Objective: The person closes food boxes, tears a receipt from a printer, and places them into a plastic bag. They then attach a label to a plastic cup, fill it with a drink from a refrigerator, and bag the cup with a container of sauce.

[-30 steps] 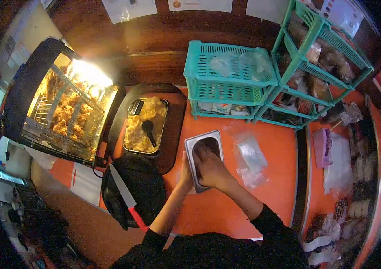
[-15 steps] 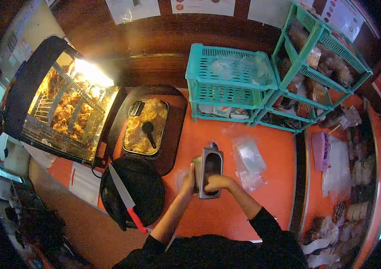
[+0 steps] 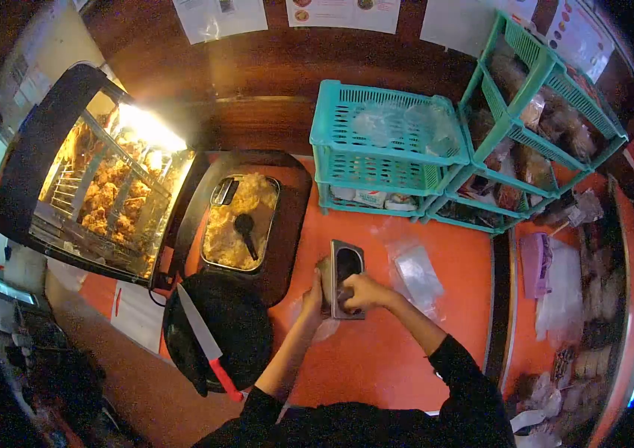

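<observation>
A narrow, deep steel food container [image 3: 360, 313] stands over the orange counter in front of me, tilted so its dark inside shows. My left hand [image 3: 314, 299] is closed around its left side. My right hand [image 3: 365, 292] reaches over the opening with curled fingers, dipping into the near half. Whatever those fingers hold, if anything, is hidden by the hand and the dark interior. A bit of clear plastic [image 3: 326, 329] lies just below my left hand. To the right is a stack of clear plastic bags [image 3: 416, 273].
A black round board [image 3: 246, 351] bears a red-handled knife [image 3: 205, 332]. Behind it, a tray of yellowish food [image 3: 220, 239] holds a black utensil [image 3: 245, 225]. A lit display warmer [image 3: 22, 198] stands left. Teal basket racks [image 3: 388, 157] line the back right.
The steel container has moved slightly away from me. My right hand has risen a little toward the middle of its opening. The view has shifted slightly.
</observation>
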`<state>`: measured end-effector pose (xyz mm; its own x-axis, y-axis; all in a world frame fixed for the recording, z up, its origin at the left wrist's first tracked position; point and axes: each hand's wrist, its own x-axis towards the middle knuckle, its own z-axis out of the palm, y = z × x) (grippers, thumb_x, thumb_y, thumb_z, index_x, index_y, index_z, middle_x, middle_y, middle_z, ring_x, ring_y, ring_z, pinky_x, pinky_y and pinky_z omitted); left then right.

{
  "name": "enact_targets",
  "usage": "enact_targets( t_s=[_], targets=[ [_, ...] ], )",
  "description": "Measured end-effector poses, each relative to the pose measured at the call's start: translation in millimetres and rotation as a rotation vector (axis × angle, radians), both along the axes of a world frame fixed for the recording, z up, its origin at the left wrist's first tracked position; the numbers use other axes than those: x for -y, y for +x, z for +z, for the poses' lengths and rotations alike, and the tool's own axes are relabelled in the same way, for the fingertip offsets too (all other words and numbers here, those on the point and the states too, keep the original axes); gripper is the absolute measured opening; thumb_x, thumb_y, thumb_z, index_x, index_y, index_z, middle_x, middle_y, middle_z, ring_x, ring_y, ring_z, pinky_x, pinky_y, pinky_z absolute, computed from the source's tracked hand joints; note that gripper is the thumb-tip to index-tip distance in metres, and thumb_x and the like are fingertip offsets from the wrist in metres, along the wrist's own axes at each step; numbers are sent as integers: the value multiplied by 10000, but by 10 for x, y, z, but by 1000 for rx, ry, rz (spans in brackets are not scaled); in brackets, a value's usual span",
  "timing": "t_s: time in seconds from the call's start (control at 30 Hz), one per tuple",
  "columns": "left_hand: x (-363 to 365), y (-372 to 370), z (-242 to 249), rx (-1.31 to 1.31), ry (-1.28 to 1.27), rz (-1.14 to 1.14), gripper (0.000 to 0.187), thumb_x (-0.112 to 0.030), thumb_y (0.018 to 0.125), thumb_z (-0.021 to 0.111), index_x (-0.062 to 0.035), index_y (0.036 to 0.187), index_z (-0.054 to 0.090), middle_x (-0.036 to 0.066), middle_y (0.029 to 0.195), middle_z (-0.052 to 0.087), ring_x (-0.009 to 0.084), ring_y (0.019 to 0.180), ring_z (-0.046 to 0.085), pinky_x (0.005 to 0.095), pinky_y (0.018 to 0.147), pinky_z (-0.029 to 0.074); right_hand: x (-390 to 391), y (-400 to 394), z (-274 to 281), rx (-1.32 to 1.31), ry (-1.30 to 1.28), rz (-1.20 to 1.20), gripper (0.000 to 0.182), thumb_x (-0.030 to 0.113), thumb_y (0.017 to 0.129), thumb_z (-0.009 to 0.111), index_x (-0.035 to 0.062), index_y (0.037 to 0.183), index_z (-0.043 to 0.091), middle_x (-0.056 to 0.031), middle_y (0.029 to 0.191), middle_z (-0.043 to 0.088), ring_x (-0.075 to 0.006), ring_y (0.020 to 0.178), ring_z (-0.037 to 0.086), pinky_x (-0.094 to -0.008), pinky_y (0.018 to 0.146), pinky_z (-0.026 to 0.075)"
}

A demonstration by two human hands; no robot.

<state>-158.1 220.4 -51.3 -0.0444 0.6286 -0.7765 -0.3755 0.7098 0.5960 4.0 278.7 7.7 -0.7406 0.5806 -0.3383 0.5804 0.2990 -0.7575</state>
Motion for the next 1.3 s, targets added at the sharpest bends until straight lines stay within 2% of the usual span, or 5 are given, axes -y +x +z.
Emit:
enact_targets(
  t_s=[0.13, 0.8, 1.0, 1.2, 1.3],
  targets=[
    [6, -176, -304, 193, 175, 94, 782, -713, 846, 388, -44, 1218, 547, 109, 1012, 636, 215, 812, 641, 367, 699, 537, -279, 168, 382, -714, -380, -488, 237, 129, 774, 676, -11, 965, 671, -66, 822, 679, -102, 755, 607, -279, 680, 505],
    [403, -246, 36, 63, 92, -60, 692, -626, 882, 407, -33, 1207, 552, 102, 1045, 620, 186, 866, 603, 319, 768, 487, -2165, -484, -935, -326, 1034, -534, 418, 322, 807, 608, 132, 1179, 584, -166, 1219, 568, -365, 1104, 542, -486, 917, 430],
    [409, -264, 28, 128, 120, -99, 649, -583, 891, 431, -28, 1208, 541, 108, 1058, 612, 188, 896, 593, 334, 782, 479, -1817, -398, -855, 45, 800, -404, 610, 441, 859, 549, 114, 1360, 424, -205, 1447, 294, -406, 1332, 255, -487, 1084, 247],
    [438, -209, 94, 150, 167, -127, 607, -540, 901, 455, -22, 1209, 529, 113, 1071, 605, 190, 927, 583, 348, 796, 471, -403, -18, 452, -432, -367, -514, 549, 332, 905, 570, -6, 1312, 425, -193, 1156, 584, -245, 1159, 523, -372, 984, 386],
    [604, -81, 177, 178, 201, -172, 587, -518, 906, 466, -19, 1210, 524, 116, 1077, 601, 191, 943, 578, 356, 803, 466, 495, 284, 391, -281, -166, -598, 342, 162, 846, 610, -16, 1108, 481, -125, 842, 622, -206, 809, 612, -322, 719, 474]
  ],
)
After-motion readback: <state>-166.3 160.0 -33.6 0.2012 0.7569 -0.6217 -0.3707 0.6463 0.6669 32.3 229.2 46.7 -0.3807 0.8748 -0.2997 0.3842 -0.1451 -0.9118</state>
